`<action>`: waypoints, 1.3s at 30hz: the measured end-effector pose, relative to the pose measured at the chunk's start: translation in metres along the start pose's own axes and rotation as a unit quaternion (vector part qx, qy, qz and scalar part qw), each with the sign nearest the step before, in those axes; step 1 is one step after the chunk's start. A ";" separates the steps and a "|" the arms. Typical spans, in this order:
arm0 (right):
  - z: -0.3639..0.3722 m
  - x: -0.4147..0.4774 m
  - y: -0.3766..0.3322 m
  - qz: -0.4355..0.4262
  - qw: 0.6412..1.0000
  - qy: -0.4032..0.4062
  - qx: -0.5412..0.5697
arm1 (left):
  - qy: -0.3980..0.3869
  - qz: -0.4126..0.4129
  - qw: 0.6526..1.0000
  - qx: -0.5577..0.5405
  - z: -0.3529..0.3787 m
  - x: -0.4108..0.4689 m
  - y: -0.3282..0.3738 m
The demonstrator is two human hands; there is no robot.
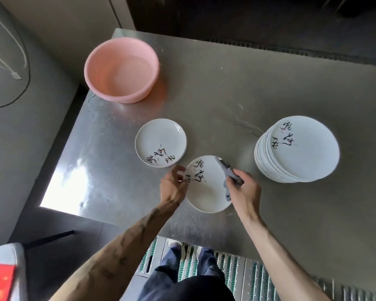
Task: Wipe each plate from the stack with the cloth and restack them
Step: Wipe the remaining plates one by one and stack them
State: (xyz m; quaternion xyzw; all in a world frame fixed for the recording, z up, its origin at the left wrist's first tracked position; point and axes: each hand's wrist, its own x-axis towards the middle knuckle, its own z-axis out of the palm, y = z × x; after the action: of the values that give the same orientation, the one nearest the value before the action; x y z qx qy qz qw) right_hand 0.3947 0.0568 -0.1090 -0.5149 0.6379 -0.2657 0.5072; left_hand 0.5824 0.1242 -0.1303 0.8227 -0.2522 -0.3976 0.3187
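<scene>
Over the head camera I watch a round white ceramic plate (206,192) with black brush lettering, held over the near part of the table between the person's two hands; I cannot tell whether its lower rim touches the surface. The left hand (174,184) pinches the plate's left rim with curled fingers. The right hand (244,191) clutches a crumpled grey cloth (230,173) that lies against the plate's right rim and trails up to its far edge. Just beyond, to the left, a second lettered white plate (160,142) lies flat and alone on the brushed stainless-steel table (226,88). Well to the right stands a tall stack of matching white plates (300,153), slightly fanned. Near the table's far left corner sits a round pink plastic basin (122,69). Below the table edge I see dark trousers and a green-striped metal floor grating (237,270).
</scene>
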 end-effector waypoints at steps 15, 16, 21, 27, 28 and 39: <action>0.020 0.014 0.021 -0.114 0.960 0.000 -0.255 | -0.111 0.243 0.928 0.259 0.028 0.003 -0.061; 0.025 0.018 0.018 -0.122 0.959 -0.006 -0.257 | -0.117 0.243 0.928 0.257 0.028 0.003 -0.063; 0.057 0.004 0.023 -0.192 0.933 -0.108 -0.286 | -0.125 0.261 0.922 0.258 0.027 0.005 -0.068; 0.043 0.013 0.030 -0.244 0.901 -0.147 -0.326 | -0.123 0.273 0.923 0.241 0.024 0.005 -0.069; 0.043 0.021 0.028 -0.224 0.912 -0.121 -0.322 | -0.125 0.269 0.925 0.239 0.024 0.004 -0.067; 0.052 0.002 0.035 -0.225 0.921 -0.118 -0.294 | -0.119 0.265 0.928 0.232 0.023 0.001 -0.063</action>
State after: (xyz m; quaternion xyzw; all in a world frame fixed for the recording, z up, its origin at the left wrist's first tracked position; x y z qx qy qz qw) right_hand 0.4297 0.0759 -0.1575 -0.7988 0.4899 -0.1103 0.3312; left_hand 0.5748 0.1586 -0.1877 0.7233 -0.5823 -0.3245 0.1802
